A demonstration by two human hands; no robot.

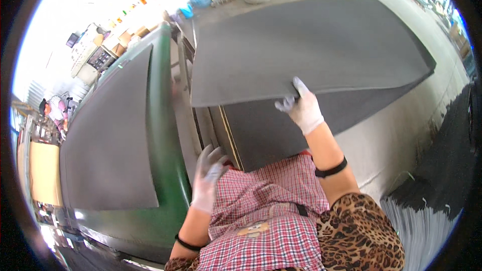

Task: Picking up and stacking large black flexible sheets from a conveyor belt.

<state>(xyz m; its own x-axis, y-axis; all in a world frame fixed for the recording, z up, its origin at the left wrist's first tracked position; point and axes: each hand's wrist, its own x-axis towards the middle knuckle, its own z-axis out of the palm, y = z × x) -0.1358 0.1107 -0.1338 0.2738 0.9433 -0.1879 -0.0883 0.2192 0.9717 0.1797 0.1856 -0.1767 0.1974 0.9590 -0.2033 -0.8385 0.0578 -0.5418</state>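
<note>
A large dark grey sheet (pixel 311 45) lies in front of me, its near edge lifted off a black sheet or stack (pixel 286 135) beneath. My right hand (pixel 305 112), in a pale glove, grips that near edge, with one digit over the top face and others curled at the rim. My left hand (pixel 210 173), also gloved and slightly blurred, is raised beside the stack's left corner with its fingers apart and nothing in it. To its left, another dark sheet (pixel 110 140) rests on a green rounded machine surface (pixel 168 155).
A grey metal frame (pixel 186 75) runs between the green machine and the stack. At far left a person (pixel 56 110) works near a tan panel (pixel 45 173). Black strip-like material (pixel 437 155) sits at the right on the concrete floor (pixel 386 140). Cardboard boxes (pixel 125 40) stand beyond the machine.
</note>
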